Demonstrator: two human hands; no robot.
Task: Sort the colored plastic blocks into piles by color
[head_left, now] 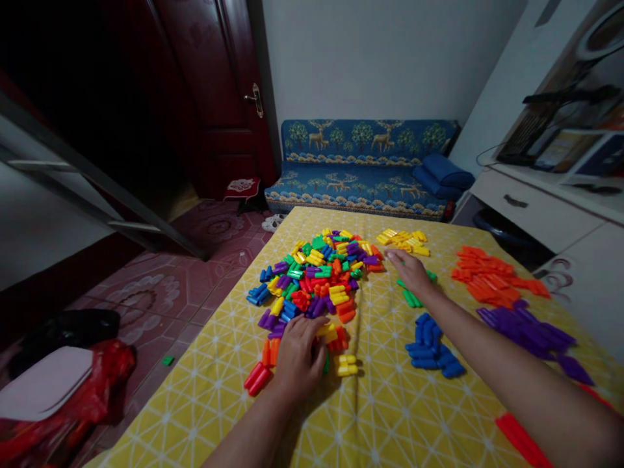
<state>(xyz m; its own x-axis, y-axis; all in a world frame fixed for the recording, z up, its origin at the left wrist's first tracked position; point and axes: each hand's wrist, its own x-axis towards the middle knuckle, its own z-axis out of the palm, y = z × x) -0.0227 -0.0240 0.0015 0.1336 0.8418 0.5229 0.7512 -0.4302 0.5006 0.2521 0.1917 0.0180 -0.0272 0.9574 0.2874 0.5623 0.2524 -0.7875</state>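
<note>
My left hand (299,354) curls over the near edge of a mixed heap of plastic building blocks (312,273). A yellow block (327,333) is at its fingertips, partly hidden by them. Beside it lie another yellow block (346,365), a red block (257,378) and orange pieces. My right hand (408,270) reaches over the table between the heap and a yellow pile (403,241), fingers stretched out to the left with no block visible in them. Green blocks (412,298) lie under and beside that hand.
On the patterned yellow tablecloth (380,403), single-colour piles lie to the right: blue (433,348), orange (492,276), purple (529,331) and red (521,439). A blue sofa (361,172) stands beyond the table. One green block (168,361) lies on the floor.
</note>
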